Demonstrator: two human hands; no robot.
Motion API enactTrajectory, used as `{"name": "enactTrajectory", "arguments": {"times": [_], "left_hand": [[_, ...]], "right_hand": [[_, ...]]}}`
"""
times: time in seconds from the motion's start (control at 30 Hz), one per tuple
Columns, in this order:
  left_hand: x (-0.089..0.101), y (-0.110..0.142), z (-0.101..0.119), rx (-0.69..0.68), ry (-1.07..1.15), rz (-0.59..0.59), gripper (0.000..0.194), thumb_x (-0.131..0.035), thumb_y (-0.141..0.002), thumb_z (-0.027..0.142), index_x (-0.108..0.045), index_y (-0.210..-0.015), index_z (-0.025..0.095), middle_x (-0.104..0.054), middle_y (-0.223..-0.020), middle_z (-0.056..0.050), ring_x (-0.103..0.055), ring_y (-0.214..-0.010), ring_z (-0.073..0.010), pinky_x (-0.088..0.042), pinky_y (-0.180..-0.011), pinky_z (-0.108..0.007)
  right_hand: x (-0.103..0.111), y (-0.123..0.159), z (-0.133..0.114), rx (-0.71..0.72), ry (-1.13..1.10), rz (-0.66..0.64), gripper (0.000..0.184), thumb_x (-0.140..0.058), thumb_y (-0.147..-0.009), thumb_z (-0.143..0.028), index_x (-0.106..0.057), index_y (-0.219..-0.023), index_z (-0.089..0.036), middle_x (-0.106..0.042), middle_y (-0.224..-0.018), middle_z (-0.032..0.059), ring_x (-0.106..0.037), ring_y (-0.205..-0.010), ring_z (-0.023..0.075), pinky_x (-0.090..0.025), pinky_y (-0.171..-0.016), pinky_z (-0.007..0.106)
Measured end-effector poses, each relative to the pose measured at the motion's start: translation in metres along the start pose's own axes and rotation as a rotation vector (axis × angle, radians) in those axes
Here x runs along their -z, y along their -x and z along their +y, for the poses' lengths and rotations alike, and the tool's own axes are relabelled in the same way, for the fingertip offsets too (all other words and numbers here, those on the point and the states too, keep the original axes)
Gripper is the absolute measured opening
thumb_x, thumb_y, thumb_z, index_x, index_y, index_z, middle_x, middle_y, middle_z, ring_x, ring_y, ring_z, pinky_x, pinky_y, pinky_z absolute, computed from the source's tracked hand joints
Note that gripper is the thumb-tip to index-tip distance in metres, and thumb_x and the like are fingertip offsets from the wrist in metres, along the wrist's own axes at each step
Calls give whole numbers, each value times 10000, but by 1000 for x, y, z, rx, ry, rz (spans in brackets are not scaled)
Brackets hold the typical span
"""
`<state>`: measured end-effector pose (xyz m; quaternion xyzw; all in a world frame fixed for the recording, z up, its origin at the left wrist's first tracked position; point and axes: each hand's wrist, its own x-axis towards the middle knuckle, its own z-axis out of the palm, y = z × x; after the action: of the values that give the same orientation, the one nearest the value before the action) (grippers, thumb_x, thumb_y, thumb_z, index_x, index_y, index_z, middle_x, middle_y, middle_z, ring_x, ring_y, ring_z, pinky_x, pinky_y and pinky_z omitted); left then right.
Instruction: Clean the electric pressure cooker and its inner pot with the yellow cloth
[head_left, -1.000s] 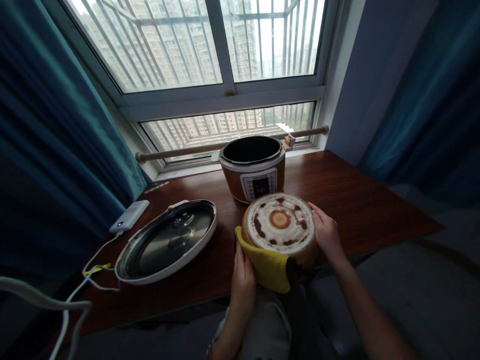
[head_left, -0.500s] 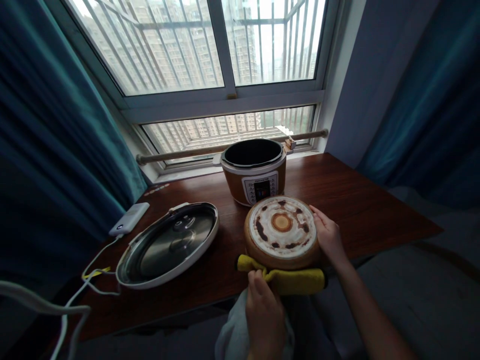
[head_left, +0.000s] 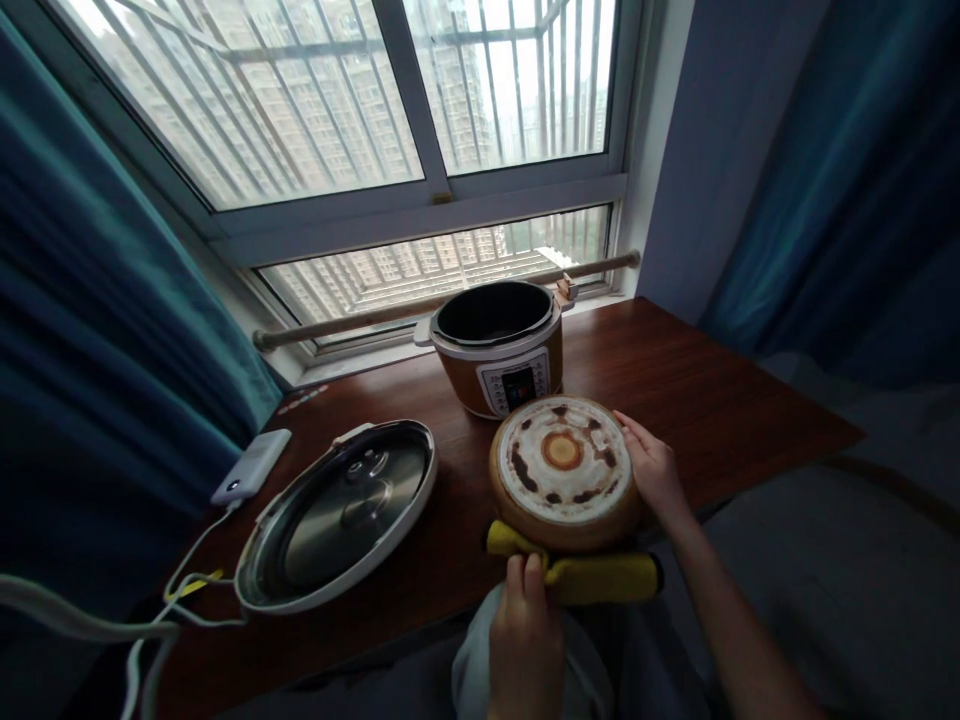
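Observation:
An upturned inner pot (head_left: 564, 470) rests bottom-up at the table's near edge, its base stained white and brown. My right hand (head_left: 654, 472) lies against its right side with fingers curved on the wall. My left hand (head_left: 525, 630) pinches a yellow cloth (head_left: 600, 575) that lies along the pot's near side. Behind the pot stands an orange electric cooker body (head_left: 495, 350), its lid off and its cavity dark.
The cooker's lid (head_left: 341, 510) lies inside-up on the wooden table (head_left: 712, 400) to the left. A white power bank (head_left: 251, 465) with white cables (head_left: 172, 600) sits at the far left. Teal curtains hang on both sides of the window.
My left hand slid the yellow cloth from the pot's left side down to its near edge, where it now lies stretched out. My right hand stayed on the pot.

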<state>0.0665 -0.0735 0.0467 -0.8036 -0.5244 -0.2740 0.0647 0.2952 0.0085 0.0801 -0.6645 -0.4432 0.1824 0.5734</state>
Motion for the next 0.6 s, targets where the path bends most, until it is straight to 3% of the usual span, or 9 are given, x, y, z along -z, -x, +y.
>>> {"name": "enactTrajectory", "arguments": {"times": [0.23,0.43,0.6], "left_hand": [[0,-1,6,-56,22,-58,268,-385,-800,45,-535,-967,191,-582,-787,-40,-594,-586,-149,-460,-507,-228],[-4,2,22,-54,-46,-90,309,-433,-745,14,-582,-929,214,-601,-764,-38,-559,-513,-146,-404,-462,-237],[10,-5,33,-100,212,-197,315,-418,-740,35,-590,-915,234,-631,-792,-33,-600,-626,-159,-442,-523,-232]], "right_hand": [[0,-1,1,5,9,-9,471,-401,-828,-401,-615,-1141,-120,-618,-1146,126,-577,-1052,235,-425,-949,378],[2,-3,-1,10,28,-12,474,-396,-826,-402,-618,-1136,-119,-617,-1144,131,-579,-1048,242,-421,-951,388],[2,0,1,2,-1,-27,485,-398,-824,-411,-611,-1135,-107,-608,-1156,143,-563,-1067,252,-409,-959,399]]}}
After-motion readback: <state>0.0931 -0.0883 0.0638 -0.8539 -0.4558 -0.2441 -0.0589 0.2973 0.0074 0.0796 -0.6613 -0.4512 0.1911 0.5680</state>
